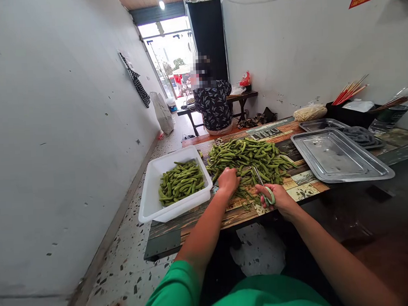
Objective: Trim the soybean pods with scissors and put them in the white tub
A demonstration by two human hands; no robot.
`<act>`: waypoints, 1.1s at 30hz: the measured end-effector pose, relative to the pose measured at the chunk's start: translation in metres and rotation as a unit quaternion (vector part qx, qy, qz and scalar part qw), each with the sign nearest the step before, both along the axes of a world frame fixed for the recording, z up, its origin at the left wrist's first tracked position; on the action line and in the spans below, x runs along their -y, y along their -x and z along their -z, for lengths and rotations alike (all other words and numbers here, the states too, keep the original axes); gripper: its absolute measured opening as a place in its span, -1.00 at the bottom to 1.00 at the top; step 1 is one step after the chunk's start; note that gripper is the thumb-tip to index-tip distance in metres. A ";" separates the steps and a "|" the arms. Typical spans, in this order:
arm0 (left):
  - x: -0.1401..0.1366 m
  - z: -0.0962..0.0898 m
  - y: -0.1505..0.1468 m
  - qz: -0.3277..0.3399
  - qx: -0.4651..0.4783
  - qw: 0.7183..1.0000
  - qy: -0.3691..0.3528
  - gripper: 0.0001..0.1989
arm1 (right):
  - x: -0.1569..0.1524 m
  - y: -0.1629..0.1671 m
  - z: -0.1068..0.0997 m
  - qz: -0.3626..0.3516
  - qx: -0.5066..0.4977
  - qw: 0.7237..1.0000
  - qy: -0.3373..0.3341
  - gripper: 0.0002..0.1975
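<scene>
A loose heap of green edamame pods [247, 153] lies across the patterned wooden table [231, 210]. My left hand [228, 181] is closed at the near left edge of the heap, its fingers curled downward; what they hold is hidden. In my right hand [273, 198] is a pair of scissors [268, 196] with pale green handles, the blades pointing up and away over the near side of the heap. Small green trimmings [248, 199] are scattered between my hands. To the left, a white plastic tub [150, 191] holds more pods.
Metal trays [339, 154] sit at the right, one with a grey cloth [362, 136]. Behind them are a black box of skewers [337, 109] and a bagged bundle [310, 111]. Another person [212, 103] sits at a farther table, facing away. A white wall [54, 132] runs along the left.
</scene>
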State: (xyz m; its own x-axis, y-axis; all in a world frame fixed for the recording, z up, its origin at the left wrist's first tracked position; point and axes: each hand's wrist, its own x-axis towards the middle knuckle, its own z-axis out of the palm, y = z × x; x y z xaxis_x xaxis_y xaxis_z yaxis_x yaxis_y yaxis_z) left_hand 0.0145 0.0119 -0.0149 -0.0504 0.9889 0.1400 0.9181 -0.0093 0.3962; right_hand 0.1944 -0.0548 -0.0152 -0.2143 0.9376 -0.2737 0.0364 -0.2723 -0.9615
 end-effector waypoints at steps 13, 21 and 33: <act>-0.004 -0.002 0.005 0.057 0.216 0.973 -0.058 -0.94 | -0.001 0.002 0.004 -0.021 0.012 1.000 0.006 -0.59; 0.009 -0.019 -0.002 0.197 0.271 0.942 0.026 -0.67 | -0.003 -0.001 -0.006 -0.059 0.044 0.997 -0.021 -0.54; 0.015 -0.018 -0.004 0.214 0.385 0.882 0.169 -0.60 | -0.006 -0.002 -0.003 -0.031 0.098 0.992 -0.080 -0.54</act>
